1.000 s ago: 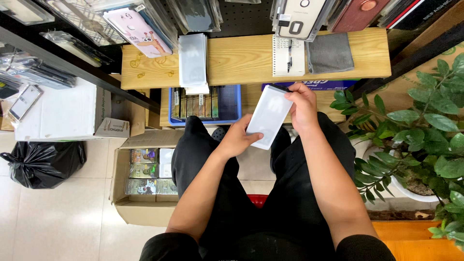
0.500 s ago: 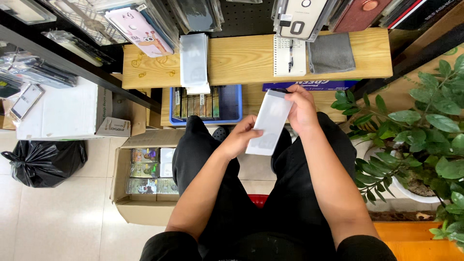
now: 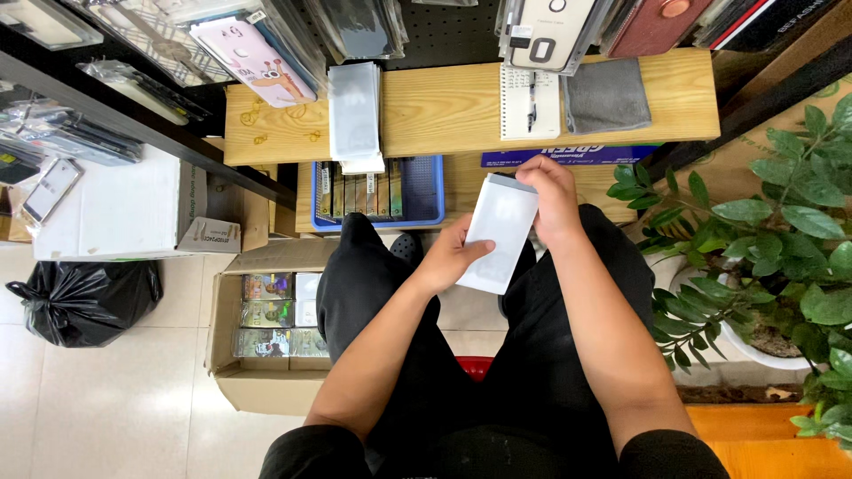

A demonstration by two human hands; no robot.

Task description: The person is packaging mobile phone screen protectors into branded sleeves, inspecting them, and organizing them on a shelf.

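Observation:
I sit with my knees apart and hold a flat white rectangular packet (image 3: 500,232) above my lap with both hands. My left hand (image 3: 451,255) grips its lower left edge, thumb on the face. My right hand (image 3: 552,197) pinches its top right corner. In front of me a wooden shelf (image 3: 444,111) carries a stack of clear sleeves (image 3: 354,111), a notepad with a pen (image 3: 530,102) and a grey cloth (image 3: 608,95).
A blue crate (image 3: 377,191) of packets sits under the shelf. An open cardboard box (image 3: 266,324) of packaged goods stands on the floor by my left leg, with a black bag (image 3: 84,297) further left. A potted plant (image 3: 772,257) is on my right.
The white packet has been turned from slanted to more upright and raised slightly; my right hand has shifted onto its top corner.

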